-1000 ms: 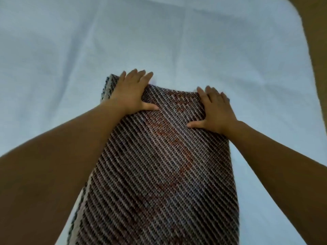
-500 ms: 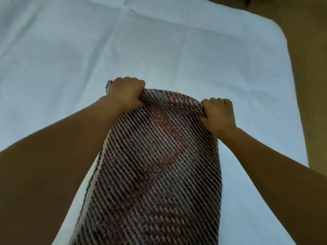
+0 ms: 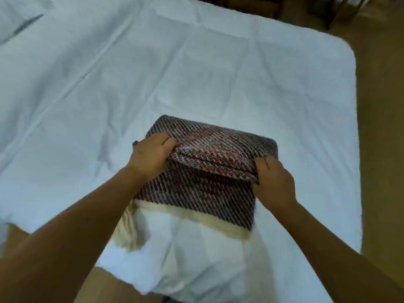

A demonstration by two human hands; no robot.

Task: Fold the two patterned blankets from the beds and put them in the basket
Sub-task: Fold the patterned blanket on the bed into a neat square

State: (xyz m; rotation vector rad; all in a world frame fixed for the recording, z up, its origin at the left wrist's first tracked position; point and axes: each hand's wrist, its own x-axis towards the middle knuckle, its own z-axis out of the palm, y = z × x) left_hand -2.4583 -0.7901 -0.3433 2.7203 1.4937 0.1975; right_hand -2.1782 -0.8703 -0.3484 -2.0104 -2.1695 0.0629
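One patterned blanket (image 3: pixel 196 193), dark weave, cream fringe (image 3: pixel 218 221) along near edge; lies on white-sheeted bed (image 3: pixel 196 73), far part doubled over itself. Left grip (image 3: pixel 150 158): fingers curled round the turned-over edge's left corner. Right grip (image 3: pixel 273 182): pinching its right corner.

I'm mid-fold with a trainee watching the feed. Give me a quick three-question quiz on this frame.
1. True or false: both the left hand and the right hand grip the patterned blanket.
2. What does the blanket lie on? A) a wooden floor B) a white bed sheet C) a basket
3. Fill in: a cream ____ runs along the blanket's near edge.
Key: 1 true; 2 B; 3 fringe.
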